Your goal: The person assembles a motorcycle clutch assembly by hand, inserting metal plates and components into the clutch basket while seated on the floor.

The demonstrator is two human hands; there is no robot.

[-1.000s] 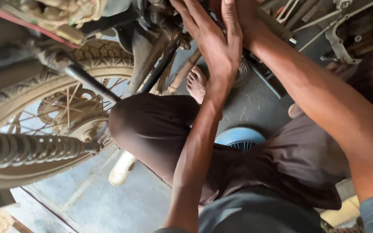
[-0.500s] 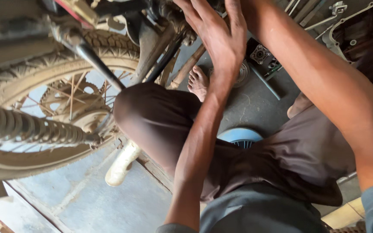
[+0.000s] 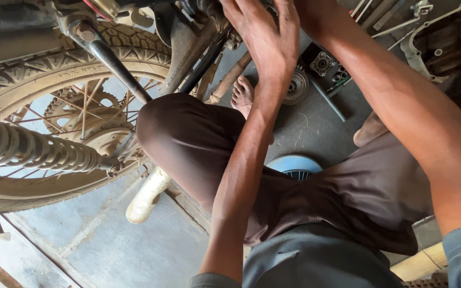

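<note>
Left hand (image 3: 265, 40) raised at the upper middle of the frame, back toward the camera, fingers long and loosely bent, reaching into the dark metal parts of the motorcycle (image 3: 188, 32) at the top edge. Fingertips hidden among those parts, so cannot tell whether the grip is spread or closed, nor what it pinches. Right hand cut off by the top edge behind the left; only the bare forearm seen, running down the right side of the frame to a grey sleeve; its grip out of sight.

Rear wheel (image 3: 44, 80) filling the upper left: knobbly rubber tyre caked in pale dust, thin wire spokes, a round dusty hub. Coiled shock spring (image 3: 33, 149) lying across the left edge, thick and ridged, also dust-coated. Black smooth rod slanting from the frame down toward the hub. Pale curved exhaust pipe (image 3: 148, 194) below the wheel, just above the concrete floor (image 3: 108, 245).

Bent knee in brown cloth (image 3: 188, 133) at the centre, bare foot (image 3: 243, 96) beyond it on the floor. Blue round stool (image 3: 294, 165) under the legs. Round toothed metal part (image 3: 297, 88) on the floor just beside the foot. Grey engine cover (image 3: 444, 37) at the upper right.
</note>
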